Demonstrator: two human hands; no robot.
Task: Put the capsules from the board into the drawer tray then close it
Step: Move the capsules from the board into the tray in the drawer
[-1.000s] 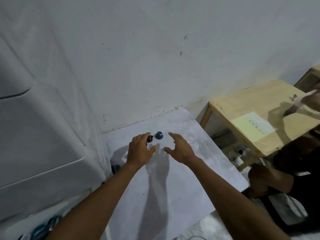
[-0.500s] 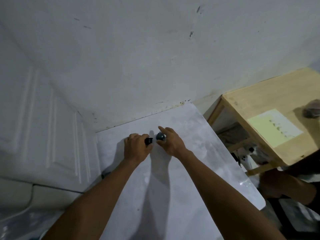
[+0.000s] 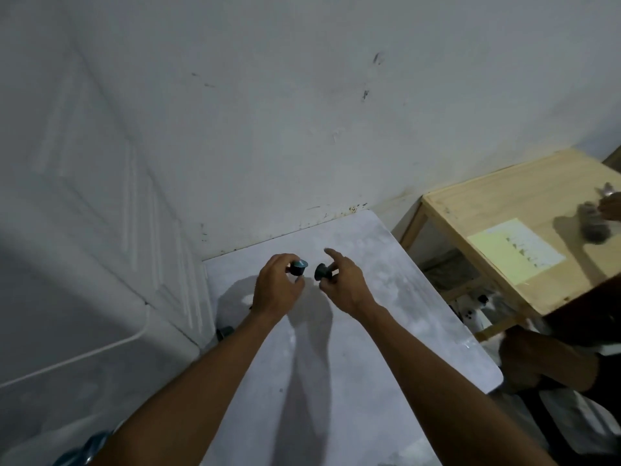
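I have one capsule in each of my hands, both lifted just above the pale grey marbled board (image 3: 353, 348) that lies on the surface. My left hand (image 3: 275, 290) is curled nearly closed, thumb and fingers pinching a small dark cup-shaped capsule with a teal foil face (image 3: 298, 268) by its side wall, foil turned up and away from me. My right hand (image 3: 346, 284) pinches a second small dark capsule with a flared rim (image 3: 322, 272) between thumb and middle fingers, with the index finger sticking out free above it. The two capsules sit near each other, not touching.

I judge these to be very light, thin-walled shells: stiff enough for a fingertip pinch, but easy to dent if squeezed, and smooth enough to slip. The tapered body just under the rim looks like the best place to hold, keeping pressure off the foil, which would puncture readily.

The drawer tray itself is not clearly in view; only some blurred teal shapes (image 3: 84, 450) show at the lower left edge, and I cannot tell what they are.

I can read no brand or print on either capsule. A pale yellow paper sheet (image 3: 515, 250) on the light wooden side table (image 3: 504, 200) carries dark marks, too small to read.
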